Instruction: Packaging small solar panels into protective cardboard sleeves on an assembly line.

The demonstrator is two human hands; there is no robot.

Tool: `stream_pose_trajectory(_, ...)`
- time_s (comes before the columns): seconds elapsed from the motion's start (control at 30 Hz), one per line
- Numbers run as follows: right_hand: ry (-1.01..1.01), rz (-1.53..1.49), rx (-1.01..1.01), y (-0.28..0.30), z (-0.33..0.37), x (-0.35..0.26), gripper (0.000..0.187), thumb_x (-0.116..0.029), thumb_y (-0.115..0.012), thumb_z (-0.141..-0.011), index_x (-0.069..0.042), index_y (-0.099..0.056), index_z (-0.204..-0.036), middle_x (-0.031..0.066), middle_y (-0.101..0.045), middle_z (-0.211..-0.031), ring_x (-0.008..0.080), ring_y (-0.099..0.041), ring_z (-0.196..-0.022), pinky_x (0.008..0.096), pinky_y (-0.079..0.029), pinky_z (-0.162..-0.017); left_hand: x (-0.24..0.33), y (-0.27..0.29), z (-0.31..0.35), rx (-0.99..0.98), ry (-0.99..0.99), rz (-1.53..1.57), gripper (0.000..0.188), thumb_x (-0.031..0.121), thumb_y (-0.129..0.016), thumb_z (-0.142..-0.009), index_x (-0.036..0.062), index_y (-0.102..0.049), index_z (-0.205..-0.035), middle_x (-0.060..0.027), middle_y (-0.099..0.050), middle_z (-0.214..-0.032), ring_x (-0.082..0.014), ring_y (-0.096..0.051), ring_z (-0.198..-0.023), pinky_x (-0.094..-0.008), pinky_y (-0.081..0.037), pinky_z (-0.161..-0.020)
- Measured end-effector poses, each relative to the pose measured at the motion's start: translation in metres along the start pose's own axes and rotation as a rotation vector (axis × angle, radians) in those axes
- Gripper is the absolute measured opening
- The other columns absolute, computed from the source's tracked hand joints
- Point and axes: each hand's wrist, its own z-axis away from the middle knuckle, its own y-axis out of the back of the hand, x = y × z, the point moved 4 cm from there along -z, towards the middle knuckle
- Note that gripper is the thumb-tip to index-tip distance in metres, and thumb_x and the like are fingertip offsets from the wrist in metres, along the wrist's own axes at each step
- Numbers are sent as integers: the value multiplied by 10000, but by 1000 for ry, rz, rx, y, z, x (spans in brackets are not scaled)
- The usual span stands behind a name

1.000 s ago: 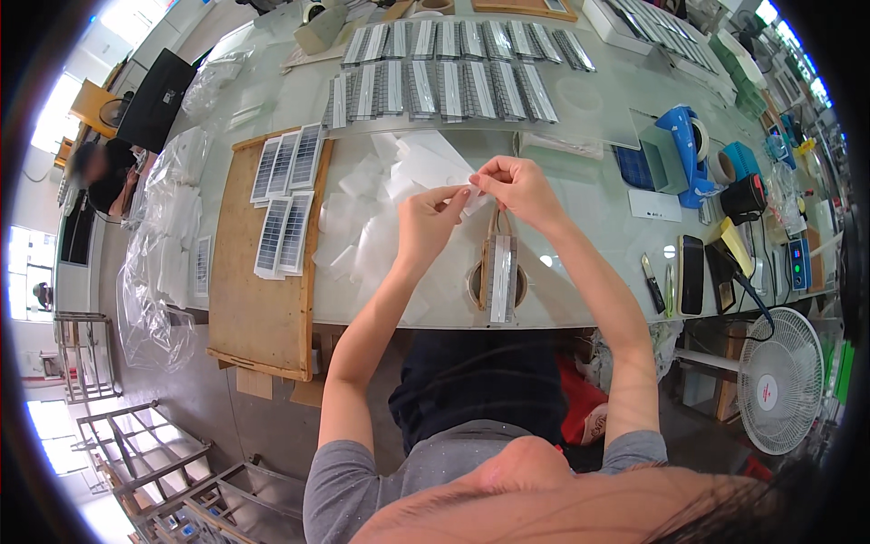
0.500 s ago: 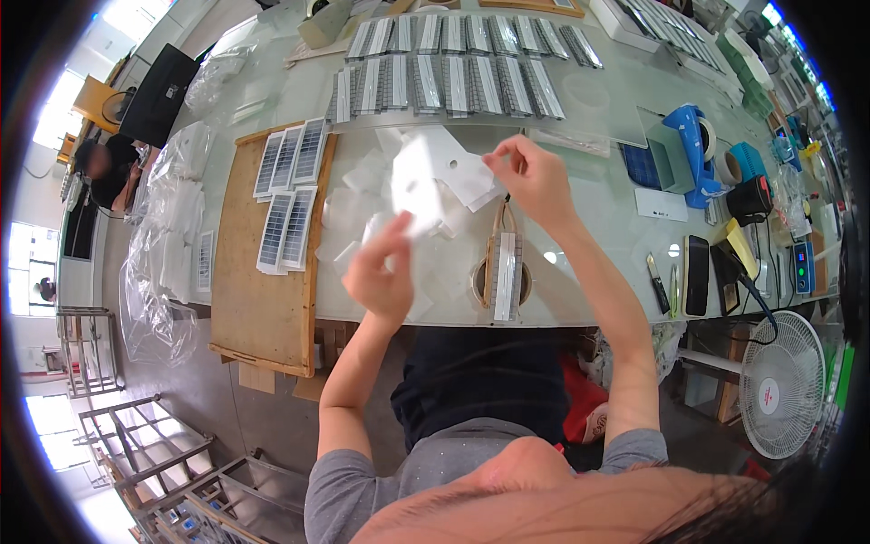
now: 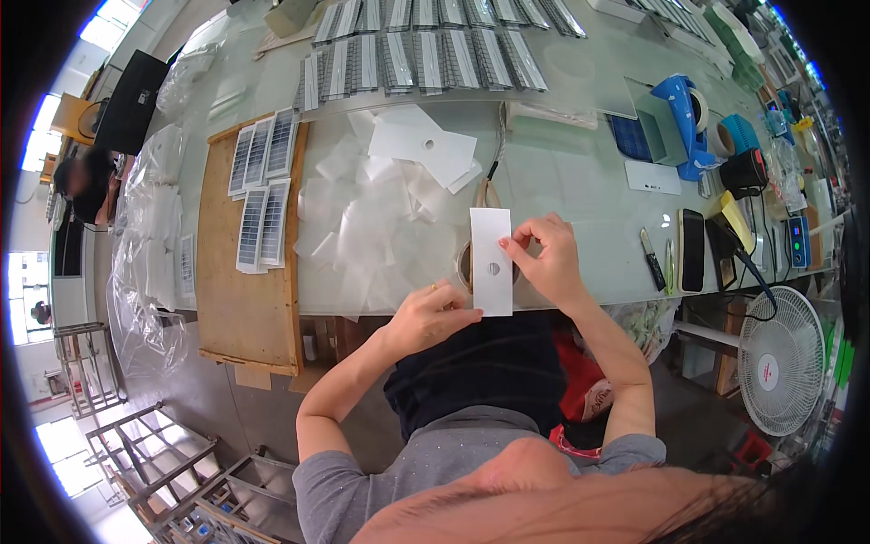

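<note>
A white rectangular sheet (image 3: 485,240) with a round hole low in its middle lies upright in front of me near the table's front edge. With closed fingertips, my left hand (image 3: 428,317) pinches its lower left corner. On the sheet's upper right edge rest the thumb and fingers of my right hand (image 3: 548,261), pinched together. The sheet covers the narrow grey-and-silver strip and most of a round brown-rimmed piece (image 3: 465,265) under it. A looped cord (image 3: 488,192) comes out above. Farther off, more white sheets with a hole (image 3: 426,145) lie over translucent film pieces (image 3: 362,231).
A wooden board (image 3: 222,299) carrying small panels (image 3: 265,222) stands at left. Rows of silver-edged strips (image 3: 399,63) fill the far side. At right lie a knife (image 3: 652,258), a phone (image 3: 691,251) and a blue tape dispenser (image 3: 684,127); a fan (image 3: 770,363) stands beyond the table edge.
My left hand has brought the white sheet down and right onto the strip. My right hand has come down from the sheet pile to the sheet's edge. The view has shifted slightly.
</note>
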Motion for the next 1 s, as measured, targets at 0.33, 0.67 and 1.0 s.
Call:
stream_pose_trajectory(0.33,47,129,38,-3,3,2,213,-199,-773,-793,-120,-602,-693,-45,-569,-643,152,-506,-706,348,-303,-793,-8,-3,5,1,8,-36,214,95,-803,-720,163,-748,-915,4,-499,-801,-155,-533,-682,-295,-467,-545)
stream_pose_trajectory(0.67,68,155,41,-4,1,3,234,-200,-779,-786,-128,-586,-676,-46,-542,-622,153,-492,-685,352,-292,-786,-6,0,0,-34,3,-76,182,105,-784,-739,155,-732,-906,8,-548,-861,-164,-557,-739,-305,-484,-593)
stream_pose_trajectory(1.0,69,241,23,6,5,0,299,-309,-820,-746,-135,-578,-760,-35,-563,-716,175,-504,-713,362,-308,-783,2,-6,-15,-178,-16,-212,257,93,-725,-743,105,-594,-964,-53,-614,-1198,-257,-556,-1214,-497,-422,-1063)
